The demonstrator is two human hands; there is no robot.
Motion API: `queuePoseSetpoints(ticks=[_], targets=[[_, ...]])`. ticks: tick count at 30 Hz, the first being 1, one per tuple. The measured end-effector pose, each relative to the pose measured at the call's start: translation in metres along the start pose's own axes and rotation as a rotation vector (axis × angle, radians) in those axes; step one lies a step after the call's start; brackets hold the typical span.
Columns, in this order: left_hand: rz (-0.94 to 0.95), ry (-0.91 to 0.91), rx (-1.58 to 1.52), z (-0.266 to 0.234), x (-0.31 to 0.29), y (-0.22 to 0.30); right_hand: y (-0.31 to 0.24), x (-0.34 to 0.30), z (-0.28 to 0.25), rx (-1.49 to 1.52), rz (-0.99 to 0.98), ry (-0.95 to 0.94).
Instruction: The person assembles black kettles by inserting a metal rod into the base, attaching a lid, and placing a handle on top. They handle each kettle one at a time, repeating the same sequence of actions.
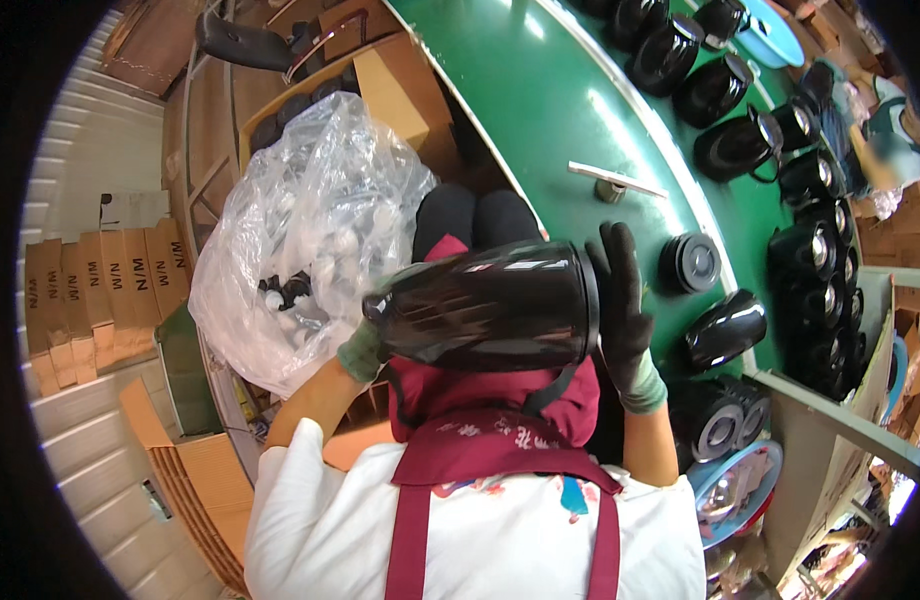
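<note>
A glossy black jug [490, 305] lies sideways across my lap, in front of a maroon apron [500, 445]. At its narrower left end my left hand [363, 350], in a green-cuffed glove, is closed on it; the jug hides most of those fingers. My right hand [625, 305], in a dark-palmed glove, stands with fingers stretched up and its palm beside the wide right end. Whether that palm touches the rim I cannot tell. To the right, a round black lid-like part [690, 263] and another black jug body [726, 330] rest on the green bench [540, 120].
Many black jugs [737, 145] line the bench's far right side. A white bar on a small metal stand [615, 182] is nearer. On my left, a clear plastic bag [310, 220] holds small parts beside an open carton [390, 95]. A blue basin [750, 480] stands at lower right.
</note>
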State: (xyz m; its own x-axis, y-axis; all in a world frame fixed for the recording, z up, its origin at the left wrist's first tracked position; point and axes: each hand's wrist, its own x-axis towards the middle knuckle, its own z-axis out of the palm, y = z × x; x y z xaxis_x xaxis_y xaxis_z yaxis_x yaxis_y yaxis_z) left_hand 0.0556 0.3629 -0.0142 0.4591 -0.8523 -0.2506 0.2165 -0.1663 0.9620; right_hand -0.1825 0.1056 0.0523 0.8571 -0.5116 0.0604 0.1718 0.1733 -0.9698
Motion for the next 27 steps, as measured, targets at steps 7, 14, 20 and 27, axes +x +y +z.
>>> queuePoseSetpoints(ticks=[7, 14, 20, 27], targets=[[0.801, -0.116, 1.239, 0.045, 0.019, 0.137, 0.051, 0.008, -0.008, 0.126, 0.381, -0.011], [0.001, -0.076, -0.136, 0.016, 0.004, 0.069, 0.000, 0.009, 0.025, -0.122, 0.018, 0.064], [0.799, -0.146, 1.121, 0.051, 0.026, 0.151, 0.049, 0.014, -0.002, 0.677, 0.608, -0.003], [-0.071, 0.003, -0.354, 0.013, 0.014, 0.049, -0.008, 0.011, 0.024, -0.286, -0.256, 0.039]])
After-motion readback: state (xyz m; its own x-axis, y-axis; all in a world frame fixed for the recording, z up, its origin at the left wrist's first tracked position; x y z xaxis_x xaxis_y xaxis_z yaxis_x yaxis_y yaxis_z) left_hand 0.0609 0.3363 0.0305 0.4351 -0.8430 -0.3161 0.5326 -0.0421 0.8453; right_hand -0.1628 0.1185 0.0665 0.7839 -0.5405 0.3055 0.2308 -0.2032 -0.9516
